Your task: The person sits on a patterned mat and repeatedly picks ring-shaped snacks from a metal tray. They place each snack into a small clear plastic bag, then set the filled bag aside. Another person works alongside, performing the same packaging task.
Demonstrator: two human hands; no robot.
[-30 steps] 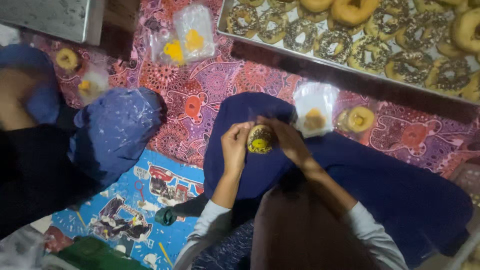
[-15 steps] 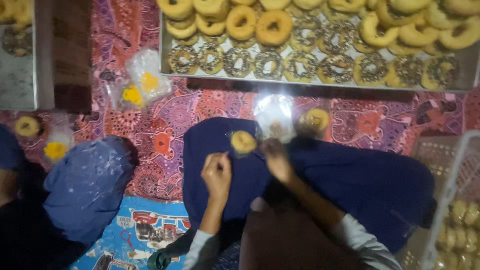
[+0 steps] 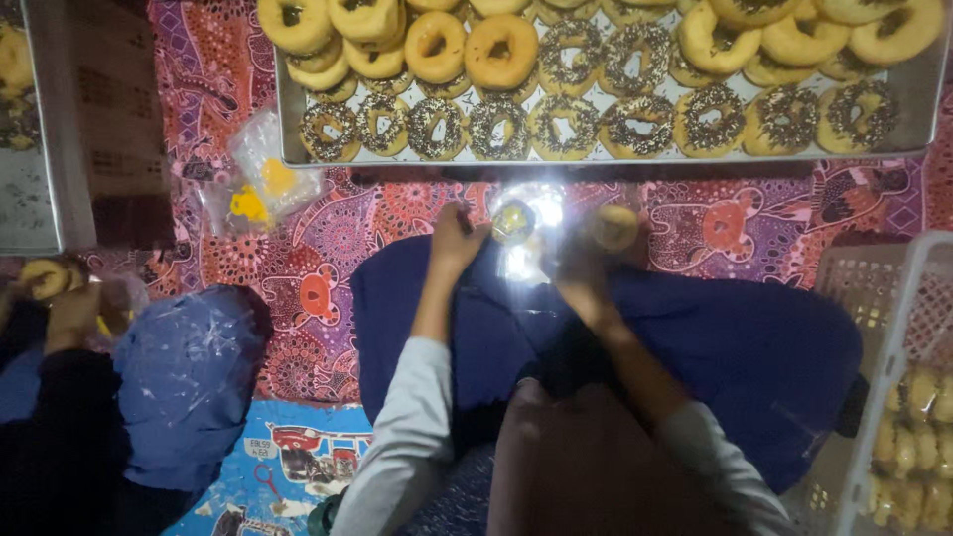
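**Inspector A:** State of the person's hands?

**Inspector B:** The left hand (image 3: pixel 455 238) is closed, pinching the edge of a clear plastic bag (image 3: pixel 528 230) that glares under the light. A small doughnut (image 3: pixel 512 220) with dark and yellow topping sits at that bag, just beside the left fingertips. The right hand (image 3: pixel 576 270) is lower and blurred; whether it grips the bag cannot be told. Both work above a dark blue cloth (image 3: pixel 735 347) across the lap.

**Inspector A:** Surroundings?

**Inspector B:** A second doughnut (image 3: pixel 615 226) lies just right of the bag on the patterned red mat (image 3: pixel 328 248). Beyond it stands a metal tray (image 3: pixel 293 149) of plain and sprinkled doughnuts. Bagged pieces with yellow filling (image 3: pixel 263 184) lie at left. A white basket (image 3: pixel 893 328) of pastries is at the right edge. Another person's hand (image 3: pixel 74 308) holds a doughnut at far left.

**Inspector A:** Change from half a second ago?

**Inspector B:** The doughnut has moved from the lap up into the bag area, both hands have advanced towards the tray, and the view has shifted, showing more of the tray and basket.
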